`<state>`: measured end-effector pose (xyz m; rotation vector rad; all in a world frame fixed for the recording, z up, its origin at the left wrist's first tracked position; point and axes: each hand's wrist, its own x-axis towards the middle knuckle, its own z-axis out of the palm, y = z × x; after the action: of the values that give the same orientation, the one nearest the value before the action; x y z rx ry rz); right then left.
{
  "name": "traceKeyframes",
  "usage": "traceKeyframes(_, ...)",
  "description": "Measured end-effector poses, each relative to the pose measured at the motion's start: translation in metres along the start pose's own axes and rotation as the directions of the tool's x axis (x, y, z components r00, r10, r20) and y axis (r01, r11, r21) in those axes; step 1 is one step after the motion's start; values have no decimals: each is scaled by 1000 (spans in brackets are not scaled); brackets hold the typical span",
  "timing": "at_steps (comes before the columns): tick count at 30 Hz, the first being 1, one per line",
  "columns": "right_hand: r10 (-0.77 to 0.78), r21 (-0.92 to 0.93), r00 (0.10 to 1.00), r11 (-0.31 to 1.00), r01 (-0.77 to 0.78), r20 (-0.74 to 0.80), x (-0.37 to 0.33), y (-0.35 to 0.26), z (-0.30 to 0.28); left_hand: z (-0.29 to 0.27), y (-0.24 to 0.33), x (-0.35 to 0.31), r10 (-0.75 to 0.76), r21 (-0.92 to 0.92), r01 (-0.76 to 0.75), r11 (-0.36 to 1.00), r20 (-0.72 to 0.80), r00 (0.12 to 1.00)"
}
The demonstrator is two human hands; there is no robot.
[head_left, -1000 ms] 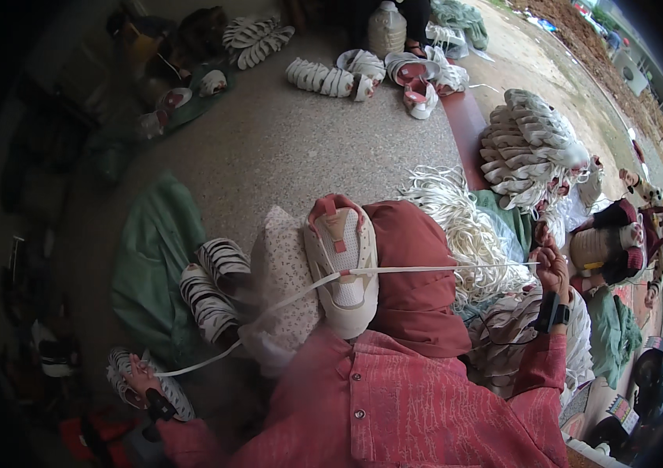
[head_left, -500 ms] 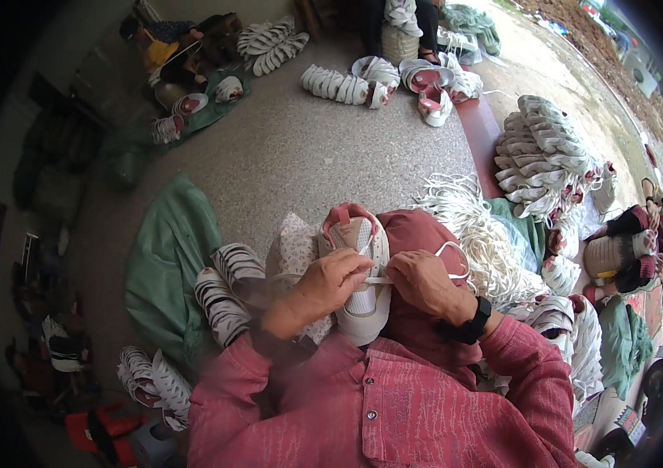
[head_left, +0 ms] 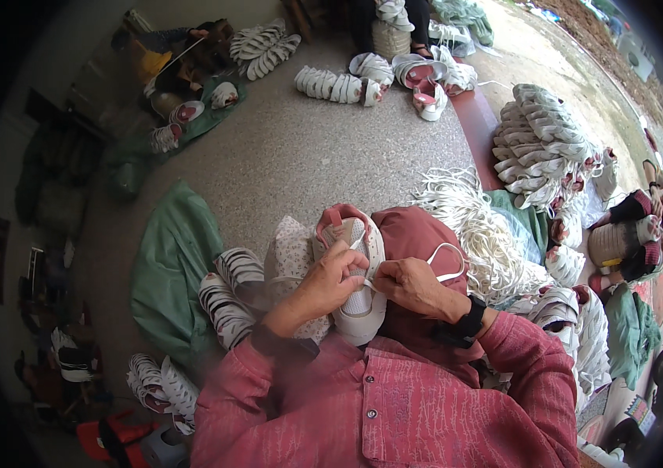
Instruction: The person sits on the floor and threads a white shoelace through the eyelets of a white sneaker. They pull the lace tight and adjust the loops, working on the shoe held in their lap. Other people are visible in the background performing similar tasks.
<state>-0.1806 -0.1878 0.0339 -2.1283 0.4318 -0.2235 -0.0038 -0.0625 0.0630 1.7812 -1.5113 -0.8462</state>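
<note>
A white shoe (head_left: 360, 324) with a pink lining rests on my lap, its toe toward me and its pink-lined opening facing away. My left hand (head_left: 322, 279) lies over the left part of the shoe, thumb and fingers pinched at the white shoelace (head_left: 449, 276). On the other side, my right hand (head_left: 412, 284) is closed on the lace by the eyelets. A loop of that lace stands out beyond the right hand, over my red-clad knee (head_left: 417, 231). The fingertips nearly meet above the tongue, and the exact eyelet is hidden.
Loose white laces (head_left: 479, 234) lie heaped right of my knee. Stacked white shoes (head_left: 538, 140) stand beyond them, with more shoe parts (head_left: 226, 300) at my left beside a green sack (head_left: 175, 265). Other people sit at the far side and right, including one in dark trousers (head_left: 359, 23).
My hands have come closer together over the shoe. The lace stretch between them looks shorter, and my left fingers have shifted. The whole view has also moved slightly.
</note>
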Motion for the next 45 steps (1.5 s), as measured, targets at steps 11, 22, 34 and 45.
traceKeyframes(11, -246, -362, 962, 913, 188, -120, 14, -17, -6, -17, -6, -3, 69, -81, -66, 995, 36, 997)
traceKeyframes(22, -361, -411, 891, 794, 449, 276, 41, -6, -34, -31, 2, 26, 179, -52, -174, 983, 126, 976)
traceKeyframes(34, -290, -506, 925, 775, 378, 248, 51, -10, -30, -14, -30, 34, 64, -144, -42, 989, 152, 986)
traceKeyframes(45, -456, -516, 852, 680, 521, 259, 46, 4, -27, -11, -14, 35, 59, -153, -29, 988, 195, 979)
